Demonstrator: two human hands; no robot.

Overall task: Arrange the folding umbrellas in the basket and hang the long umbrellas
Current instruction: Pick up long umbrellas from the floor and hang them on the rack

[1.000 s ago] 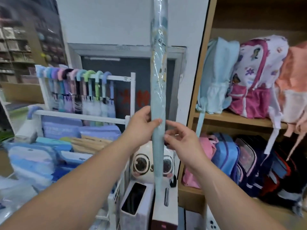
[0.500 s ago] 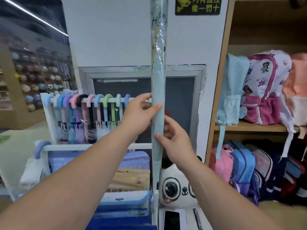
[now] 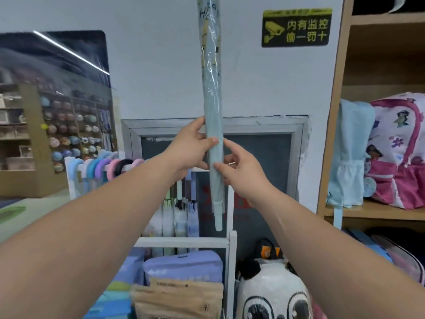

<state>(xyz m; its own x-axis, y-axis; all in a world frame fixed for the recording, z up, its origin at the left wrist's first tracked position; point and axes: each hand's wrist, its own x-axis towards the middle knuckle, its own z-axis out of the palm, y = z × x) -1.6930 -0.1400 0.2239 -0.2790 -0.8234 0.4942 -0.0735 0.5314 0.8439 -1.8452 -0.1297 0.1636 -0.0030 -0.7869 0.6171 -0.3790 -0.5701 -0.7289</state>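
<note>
the long umbrella [image 3: 212,88] stood upright above the right end of the white rack [image 3: 184,241]. the left hand [image 3: 190,146] gripped its shaft; the right hand [image 3: 239,171] pinched it nearer the rack.

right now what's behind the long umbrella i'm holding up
Behind the long umbrella are the white wall and, lower, a grey-framed dark panel. The strip directly behind it, and part of the left hand, are covered.
</note>
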